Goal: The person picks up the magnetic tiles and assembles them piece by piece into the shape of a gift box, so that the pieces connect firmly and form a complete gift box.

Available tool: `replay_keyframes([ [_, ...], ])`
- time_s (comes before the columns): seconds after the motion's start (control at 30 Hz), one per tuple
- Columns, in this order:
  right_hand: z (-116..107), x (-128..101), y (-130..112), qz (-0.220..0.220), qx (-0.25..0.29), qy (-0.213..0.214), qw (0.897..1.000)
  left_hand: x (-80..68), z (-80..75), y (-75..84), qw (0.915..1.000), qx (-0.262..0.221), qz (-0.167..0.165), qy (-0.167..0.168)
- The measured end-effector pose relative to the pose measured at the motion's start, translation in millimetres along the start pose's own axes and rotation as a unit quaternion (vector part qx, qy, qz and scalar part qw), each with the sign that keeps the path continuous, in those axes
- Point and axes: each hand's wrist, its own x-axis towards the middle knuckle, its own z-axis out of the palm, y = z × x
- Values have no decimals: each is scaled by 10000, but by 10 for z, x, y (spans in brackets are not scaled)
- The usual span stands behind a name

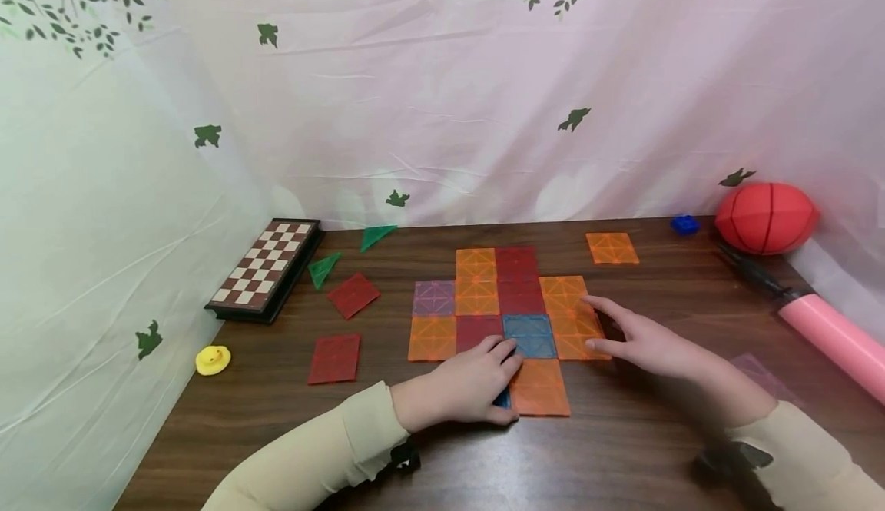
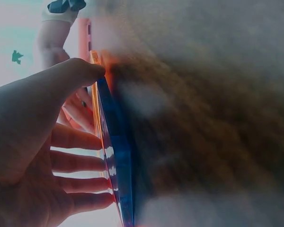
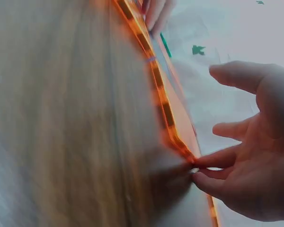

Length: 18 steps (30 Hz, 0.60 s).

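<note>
Translucent square magnetic tiles lie edge to edge in a flat patchwork. Near its front my left hand (image 1: 472, 382) rests with fingers extended across the tiles, thumb at the front edge. Under that hand a blue tile (image 2: 125, 177) is mostly hidden in the head view. Beside it sit an orange tile (image 1: 539, 388) and, farther back, another blue tile (image 1: 528, 336). My right hand (image 1: 646, 340) is at the patchwork's right side, fingers spread. Its fingertips touch the edge of the orange tiles (image 1: 572, 317). Red tiles (image 1: 517, 280) and a purple tile (image 1: 434, 297) fill other places.
Loose red tiles (image 1: 334, 359) and green triangles (image 1: 323, 270) lie left, near a chessboard (image 1: 266, 265) and a yellow duck (image 1: 212, 360). On the right are an orange tile (image 1: 612, 248), a blue piece (image 1: 685, 224), a red ball (image 1: 767, 217), a pink pump (image 1: 836, 338) and a purple tile (image 1: 760, 376).
</note>
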Motion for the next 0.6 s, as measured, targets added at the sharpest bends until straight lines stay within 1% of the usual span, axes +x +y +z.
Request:
replay_keyframes([
  [0.07, 18, 10, -10, -47, 367, 72, 9993, -3, 2, -2, 10000, -6, 8, 12],
  [0.17, 18, 26, -27, 33, 980, 223, 9949, -1, 4, -1, 10000, -6, 12, 27],
  [0.23, 12, 30, -38, 212, 1341, 323, 9902, 3, 9, -1, 10000, 29, 29, 50],
  [0.37, 13, 31, -37, 539, 2011, 512, 9767, 3, 12, 1, 9999, 61, 65, 62],
  [0.47, 28, 46, -41, 638, 2369, 760, 9665, -2, -2, -11, 9998, -192, 22, -85],
  [0.6, 58, 108, -76, 633, 2716, 1083, 9542, -12, -43, -66, 9970, -723, -3, -286],
])
